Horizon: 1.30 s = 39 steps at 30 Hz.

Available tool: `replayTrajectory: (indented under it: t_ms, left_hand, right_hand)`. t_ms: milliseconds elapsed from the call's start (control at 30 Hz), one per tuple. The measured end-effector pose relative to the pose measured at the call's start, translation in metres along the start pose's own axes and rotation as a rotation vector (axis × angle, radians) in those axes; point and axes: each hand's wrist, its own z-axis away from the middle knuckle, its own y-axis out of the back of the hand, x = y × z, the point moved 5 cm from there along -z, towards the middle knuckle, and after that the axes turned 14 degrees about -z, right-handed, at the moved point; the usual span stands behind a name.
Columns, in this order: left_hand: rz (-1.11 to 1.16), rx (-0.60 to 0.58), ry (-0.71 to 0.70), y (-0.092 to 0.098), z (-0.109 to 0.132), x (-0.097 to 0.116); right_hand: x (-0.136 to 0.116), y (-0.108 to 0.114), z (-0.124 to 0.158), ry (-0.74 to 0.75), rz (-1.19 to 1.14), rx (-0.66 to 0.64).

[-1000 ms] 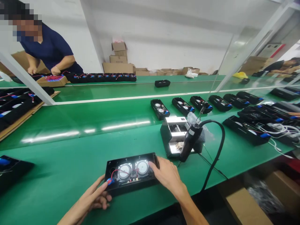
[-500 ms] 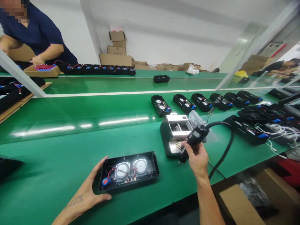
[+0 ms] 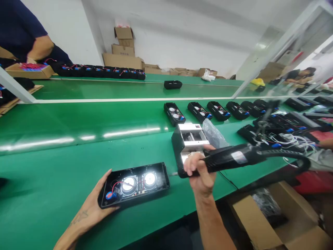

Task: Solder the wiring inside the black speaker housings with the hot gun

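White wall [image 3: 169, 41] stands behind a glossy green bench [image 3: 65, 173] bearing a squat black-and-silver machine [image 3: 194, 142]. In front of the machine, the right hand [image 3: 202, 175] grips a black cylindrical power driver [image 3: 226, 159], tip aimed left. Left of the machine, the left hand [image 3: 93, 203] clasps one end of a long black open case [image 3: 145, 194]; whether the tip touches its other end is unclear. Bracing the case flat and holding the driver straight should help, since a slanted tip could skid.

The case holds two round speakers [image 3: 129, 185] and a blue part [image 3: 111, 195]. Similar black cases [image 3: 215, 115] line up behind the machine. Below and right of it, a brown cardboard box [image 3: 255, 218] contains clear plastic bags [image 3: 265, 202]; far left beyond it, a shallow cardboard tray [image 3: 28, 73] carries red-and-blue pieces [image 3: 33, 66].
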Motion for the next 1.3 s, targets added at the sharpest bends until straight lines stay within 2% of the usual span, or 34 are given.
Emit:
replayTrajectory:
  t_ms: [167,267,367,667,800,933,1000,1033,1100,1133,1200,1267,1300]
  left_hand:
    - [-0.064,-0.011,-0.029,0.0,-0.003,-0.004]
    - [-0.078,-0.038,-0.035,-0.002,-0.003,-0.005]
    - [-0.076,-0.031,-0.039,-0.002,-0.002,-0.004]
    - [-0.044,-0.004,-0.057,-0.004,-0.002,0.004]
    - [-0.032,-0.019,-0.078,-0.008,-0.001,0.0]
    - [0.065,-0.093,-0.069,0.008,0.0,-0.005]
    - [0.078,-0.067,-0.119,0.022,-0.001,0.009]
    - [0.039,-0.022,-0.171,0.028,-0.002,0.023]
    - [-0.122,0.058,-0.347,0.028,-0.005,0.067]
    - [-0.228,0.043,-0.467,0.019,-0.006,0.093]
    - [-0.42,-0.122,-0.733,-0.016,-0.005,0.142]
    - [-0.63,-0.28,-0.939,-0.057,-0.004,0.176]
    - [-0.738,-0.329,-1.012,-0.075,-0.005,0.186]
  right_hand:
    - [0.043,-0.038,0.011,-0.183,-0.018,-0.075]
    - [0.068,-0.05,0.014,-0.259,0.008,-0.127]
    - [0.082,-0.059,0.014,-0.279,0.028,-0.148]
    - [0.085,-0.059,0.015,-0.325,0.115,-0.18]
    - [0.093,-0.069,0.012,-0.319,0.07,-0.186]
    - [0.078,-0.069,0.012,-0.334,0.062,-0.208]
    - [0.058,-0.057,0.014,-0.346,0.05,-0.198]
    - [0.045,-0.047,0.014,-0.331,0.037,-0.178]
    - [0.018,-0.024,0.013,-0.243,0.027,-0.109]
    - [0.007,-0.01,0.012,-0.181,0.045,-0.064]
    - [-0.009,0.018,0.01,-0.069,0.133,0.026]
    - [-0.012,0.044,0.006,-0.034,0.252,0.088]
    - [-0.01,0.055,0.005,-0.044,0.3,0.111]
